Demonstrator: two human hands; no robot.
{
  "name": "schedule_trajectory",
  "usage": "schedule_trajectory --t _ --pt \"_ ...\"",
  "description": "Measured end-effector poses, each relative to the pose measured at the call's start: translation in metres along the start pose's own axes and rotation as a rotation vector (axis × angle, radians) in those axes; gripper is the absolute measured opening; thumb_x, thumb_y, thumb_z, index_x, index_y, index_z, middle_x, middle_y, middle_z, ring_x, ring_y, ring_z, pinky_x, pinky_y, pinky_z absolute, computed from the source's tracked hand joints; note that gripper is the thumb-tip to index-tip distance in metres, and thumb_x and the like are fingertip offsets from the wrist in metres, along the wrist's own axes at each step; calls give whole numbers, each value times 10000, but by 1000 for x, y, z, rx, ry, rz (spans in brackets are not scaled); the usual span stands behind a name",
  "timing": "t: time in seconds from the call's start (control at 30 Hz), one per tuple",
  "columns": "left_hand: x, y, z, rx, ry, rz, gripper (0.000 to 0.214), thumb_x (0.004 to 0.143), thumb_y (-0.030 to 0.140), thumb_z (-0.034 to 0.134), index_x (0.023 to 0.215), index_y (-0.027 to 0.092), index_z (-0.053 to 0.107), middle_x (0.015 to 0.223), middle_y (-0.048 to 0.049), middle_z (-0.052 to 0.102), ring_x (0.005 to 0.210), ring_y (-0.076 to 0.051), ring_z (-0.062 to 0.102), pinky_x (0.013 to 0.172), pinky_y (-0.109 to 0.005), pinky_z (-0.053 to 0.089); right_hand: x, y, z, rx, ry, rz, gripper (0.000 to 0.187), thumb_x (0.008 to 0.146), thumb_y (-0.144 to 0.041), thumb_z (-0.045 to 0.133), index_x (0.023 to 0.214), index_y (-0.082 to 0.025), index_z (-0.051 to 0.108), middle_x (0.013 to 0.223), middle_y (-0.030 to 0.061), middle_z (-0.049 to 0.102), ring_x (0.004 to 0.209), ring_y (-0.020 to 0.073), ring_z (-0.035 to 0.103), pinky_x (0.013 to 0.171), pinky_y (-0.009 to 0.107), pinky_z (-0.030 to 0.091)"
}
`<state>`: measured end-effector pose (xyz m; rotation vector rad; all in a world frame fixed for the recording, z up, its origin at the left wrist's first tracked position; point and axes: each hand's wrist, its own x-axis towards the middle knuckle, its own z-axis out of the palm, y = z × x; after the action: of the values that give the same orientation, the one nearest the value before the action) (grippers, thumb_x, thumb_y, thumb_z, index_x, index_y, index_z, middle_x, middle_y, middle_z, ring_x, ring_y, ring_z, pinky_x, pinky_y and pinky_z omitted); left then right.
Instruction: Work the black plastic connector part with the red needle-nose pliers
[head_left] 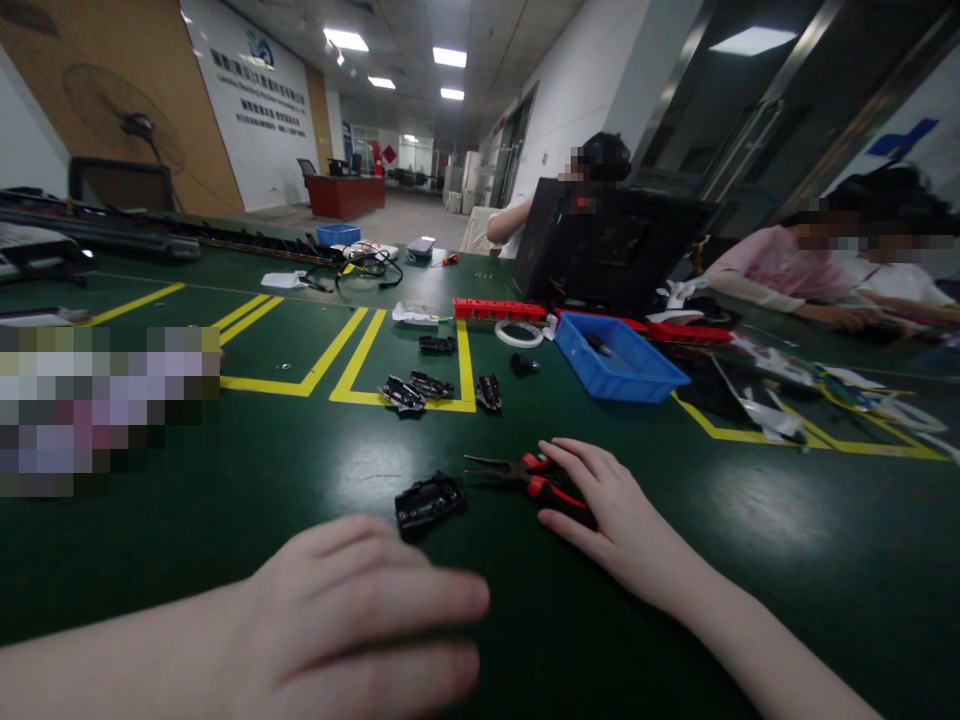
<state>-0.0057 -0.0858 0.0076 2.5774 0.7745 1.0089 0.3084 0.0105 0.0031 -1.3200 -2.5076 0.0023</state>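
Left forearm [112, 650]: bare, entering from the lower left edge and lying nearly level.
Left hand [360, 615]: back upward, slightly blurred, nearest the head camera.
Left fingers [442, 598]: pointing rightward, apart at the tips, the farther ones more bent.
Right forearm [757, 630]: bare, slanting in from the lower right corner.
Right hand [619, 525]: back upward, reaching farther forward than the left, well apart from it.
Right fingers [577, 462]: extended forward and left, thumb [570, 533] parted from them.
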Motion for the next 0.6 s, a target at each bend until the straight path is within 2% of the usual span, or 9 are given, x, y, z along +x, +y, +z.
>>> schedule_trajectory --t 0.07,0.13,0.23,0.43,0.6 --pt "16 -15 -5 53 -11 -63 420 907 181 576 1303 293 488 1331 -73 560 1144 -231 568 987 -394 470 1 1 1 25 -14 10 516 894 -488 542 1352 -259 474 1288 127 555 1179 284 541 955 482 485" --pt "27 -29 -7 67 -43 -241 482 866 227 634 1318 245 468 1366 -99 514 1201 -278 523 993 -450 466 2 -1 2 22 -10 27 503 885 -493 554 1317 -239 503 1234 124 571 1117 275 568 918 454 508" --pt "34 -42 -5 18 -116 -386 362 864 303 659 1209 256 561 1309 -69 534 1167 -279 527 962 -476 482 3 -4 1 -21 9 42 513 864 -511 571 1275 -206 537 1167 128 580 1041 275 586 869 445 521" --pt "34 -46 -4 -30 -182 -394 206 886 222 635 1090 240 643 1197 -49 584 1094 -237 560 946 -433 492 3 -6 1 -78 89 52 542 820 -545 607 1231 -192 574 1088 126 597 972 281 600 815 440 528" --pt "34 -46 -5 -64 -180 -374 213 886 166 615 1090 223 642 1195 -60 583 1090 -230 564 941 -423 499 3 -7 1 -87 117 -16 429 824 -487 615 1142 -199 594 1055 112 607 932 264 608 783 415 531"
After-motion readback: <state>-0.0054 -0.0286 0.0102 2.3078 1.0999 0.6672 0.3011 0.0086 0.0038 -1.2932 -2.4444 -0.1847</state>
